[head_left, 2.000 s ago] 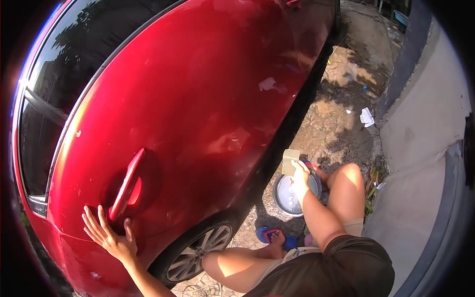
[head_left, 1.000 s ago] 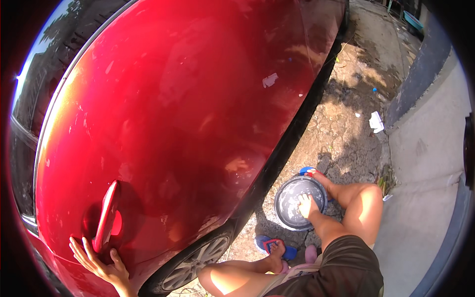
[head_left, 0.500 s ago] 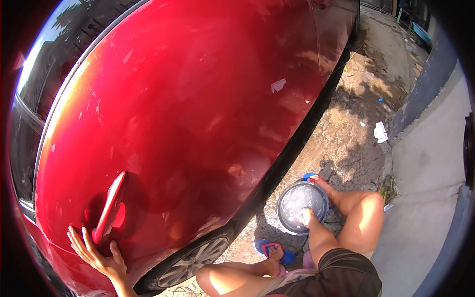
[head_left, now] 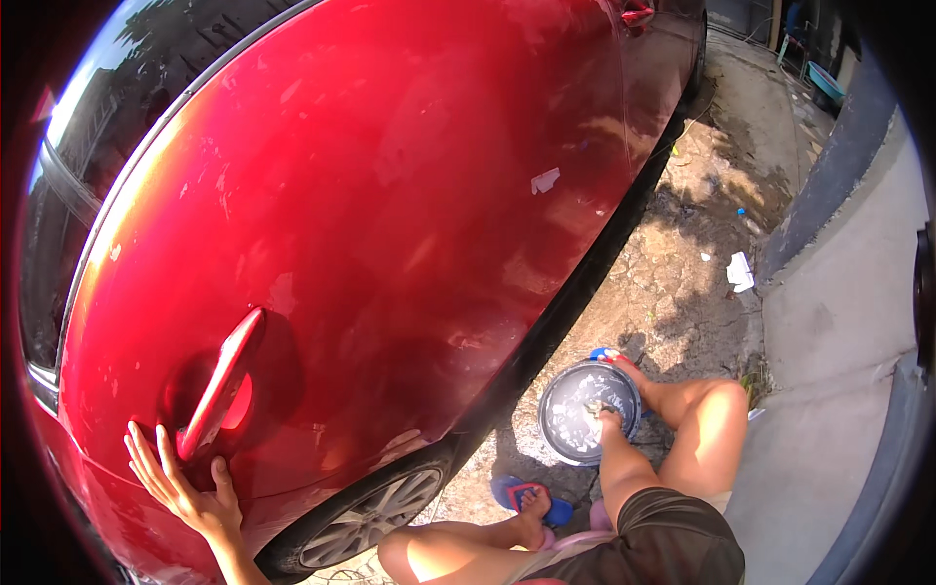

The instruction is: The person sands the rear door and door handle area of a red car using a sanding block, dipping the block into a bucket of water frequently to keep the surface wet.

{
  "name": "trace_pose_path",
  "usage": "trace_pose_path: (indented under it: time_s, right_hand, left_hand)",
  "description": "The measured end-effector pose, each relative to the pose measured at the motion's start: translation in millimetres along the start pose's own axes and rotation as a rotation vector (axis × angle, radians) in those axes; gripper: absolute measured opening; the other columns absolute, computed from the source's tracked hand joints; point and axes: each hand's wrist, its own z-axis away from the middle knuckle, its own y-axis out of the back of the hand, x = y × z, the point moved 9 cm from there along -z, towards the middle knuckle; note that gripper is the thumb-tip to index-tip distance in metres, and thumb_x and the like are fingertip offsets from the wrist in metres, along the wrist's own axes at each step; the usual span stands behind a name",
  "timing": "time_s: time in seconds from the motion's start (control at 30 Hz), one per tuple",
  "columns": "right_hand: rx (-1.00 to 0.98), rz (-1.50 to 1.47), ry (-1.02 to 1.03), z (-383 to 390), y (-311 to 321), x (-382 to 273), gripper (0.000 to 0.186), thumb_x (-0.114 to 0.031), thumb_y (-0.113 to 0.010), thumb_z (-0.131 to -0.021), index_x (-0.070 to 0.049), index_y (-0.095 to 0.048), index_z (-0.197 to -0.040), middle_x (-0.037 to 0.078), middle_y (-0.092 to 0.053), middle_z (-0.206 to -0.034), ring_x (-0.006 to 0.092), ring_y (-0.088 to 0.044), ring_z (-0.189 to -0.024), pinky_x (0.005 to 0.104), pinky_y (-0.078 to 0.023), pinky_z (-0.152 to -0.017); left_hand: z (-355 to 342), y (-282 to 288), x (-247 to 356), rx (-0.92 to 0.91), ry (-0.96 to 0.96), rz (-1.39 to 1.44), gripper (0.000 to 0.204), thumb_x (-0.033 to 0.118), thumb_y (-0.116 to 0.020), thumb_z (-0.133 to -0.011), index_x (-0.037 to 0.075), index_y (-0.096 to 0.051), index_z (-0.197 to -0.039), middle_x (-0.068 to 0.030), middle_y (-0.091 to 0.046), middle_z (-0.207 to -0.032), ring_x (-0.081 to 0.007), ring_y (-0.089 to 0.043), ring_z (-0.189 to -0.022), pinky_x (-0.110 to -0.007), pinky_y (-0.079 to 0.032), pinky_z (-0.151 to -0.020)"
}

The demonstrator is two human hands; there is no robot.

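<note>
My left hand (head_left: pixel 190 492) lies on the red car door (head_left: pixel 409 224), fingers stretched out and thumb apart, just below the lower end of the red door handle (head_left: pixel 222 385). It holds nothing. My right hand (head_left: pixel 608 417) reaches down into a dark round bucket (head_left: pixel 548 434) of foamy grey water between my feet. Its fingers look closed around a small pale-brown thing at the water's surface, too small to name. Small white foam flecks dot the door, and a larger white patch (head_left: pixel 545 180) clings to it farther off.
The rear wheel (head_left: pixel 375 517) stands near my left knee. My feet wear blue and red flip-flops (head_left: pixel 512 494) on rough ground. A grey wall (head_left: pixel 829 331) closes in at the right. A crumpled white scrap (head_left: pixel 740 272) lies by it, and a turquoise basin (head_left: pixel 825 80) stands at the far right.
My right hand has risen slightly in the bucket, and a small pale-brown thing now shows at its fingers. My left hand keeps its place by the handle. The view has shifted a little.
</note>
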Motion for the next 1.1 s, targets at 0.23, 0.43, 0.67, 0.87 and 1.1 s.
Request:
trace_pose_path:
  time_s: [0.23,0.43,0.67,0.87,1.1]
  right_hand:
    - [-0.659,-0.226,0.113,129.9,-129.1,-120.8,0.041,-0.028,-0.061,-0.104,0.0,-0.062,-0.134,0.015,-0.072,-0.12,0.029,-0.072,-0.109,0.0465,-0.06,-0.092]
    - [-0.943,0.226,1.327,486.0,-306.5,-433.0,0.055,-0.025,-0.047,-0.11,-0.002,-0.036,-0.159,0.015,-0.043,-0.162,0.0247,-0.046,-0.145,0.0414,-0.041,-0.118]
    - [-0.825,0.693,2.598,804.2,-446.8,-289.8,0.074,-0.053,-0.03,-0.11,-0.006,-0.016,-0.166,0.019,-0.013,-0.173,0.0374,-0.01,-0.16,0.0564,-0.006,-0.128]
    - [-0.387,0.642,2.161,714.7,-461.7,-443.0,0.071,-0.049,-0.022,-0.111,-0.004,-0.014,-0.166,0.014,-0.009,-0.174,0.0345,-0.004,-0.161,0.0622,0.002,-0.126]
    - [-0.469,0.686,2.374,769.2,-470.6,-353.6,0.071,-0.05,-0.026,-0.11,-0.003,-0.023,-0.164,0.016,-0.017,-0.173,0.0358,-0.012,-0.16,0.0639,-0.001,-0.125]
  left_hand:
    - [4.9,7.0,-5.1,-0.014,0.009,-0.043,0.07,0.055,-0.056,-0.098,0.012,-0.049,-0.153,-0.0201,-0.042,-0.161,-0.0432,-0.036,-0.151,-0.062,-0.023,-0.123]
    - [-4.5,9.6,0.7,-0.003,0.08,0.091,0.08,0.04,-0.08,-0.08,0.017,-0.052,-0.151,-0.0147,-0.042,-0.163,-0.0379,-0.035,-0.152,-0.057,-0.019,-0.127]
    - [6.5,0.9,-8.4,-0.043,0.17,0.194,0.076,0.036,-0.083,-0.078,0.021,-0.056,-0.147,-0.0118,-0.042,-0.163,-0.0345,-0.035,-0.153,-0.056,-0.02,-0.126]
    - [14.9,35.4,-107.3,0.024,0.375,0.037,0.082,0.059,-0.066,-0.09,0.022,-0.042,-0.159,-0.0086,-0.031,-0.169,-0.0334,-0.023,-0.158,-0.059,-0.012,-0.125]
    - [13.8,15.7,-143.6,-0.069,0.353,-0.067,0.077,0.063,-0.057,-0.096,0.028,-0.036,-0.162,-0.006,-0.029,-0.17,-0.0311,-0.023,-0.158,-0.066,-0.012,-0.123]
